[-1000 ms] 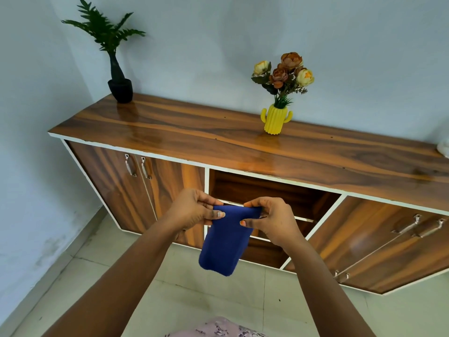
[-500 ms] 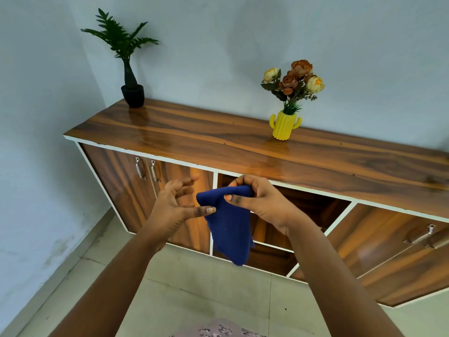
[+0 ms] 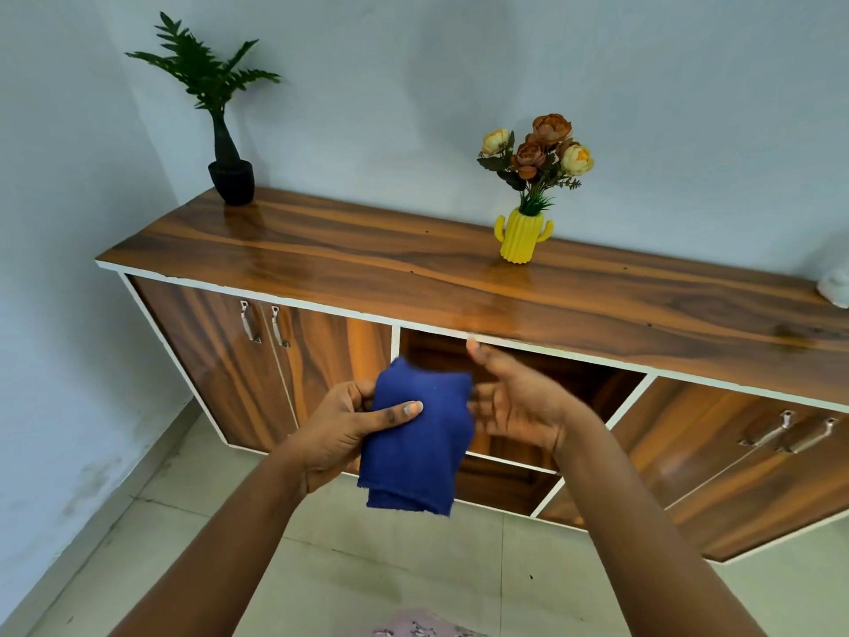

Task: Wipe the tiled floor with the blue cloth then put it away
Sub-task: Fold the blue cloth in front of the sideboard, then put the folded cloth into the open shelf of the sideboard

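While left hand [image 3: 340, 434] pinches folded dark-blue cloth [image 3: 416, 441] at frame centre, right hand [image 3: 514, 402] spread, empty; wiping looks finished, stowing in open wooden cabinet bay [image 3: 574, 383] remains.

Deep blue cloth [image 3: 416, 441], yellow ribbed vase [image 3: 520, 239], brown streaked-grain cabinet [image 3: 413, 278], perhaps floral pinkish fabric [image 3: 413, 626]

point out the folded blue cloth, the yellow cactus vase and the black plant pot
folded blue cloth [image 3: 416, 445], head view, middle of its front face
yellow cactus vase [image 3: 519, 236], head view, ribbed body
black plant pot [image 3: 232, 181], head view, its side
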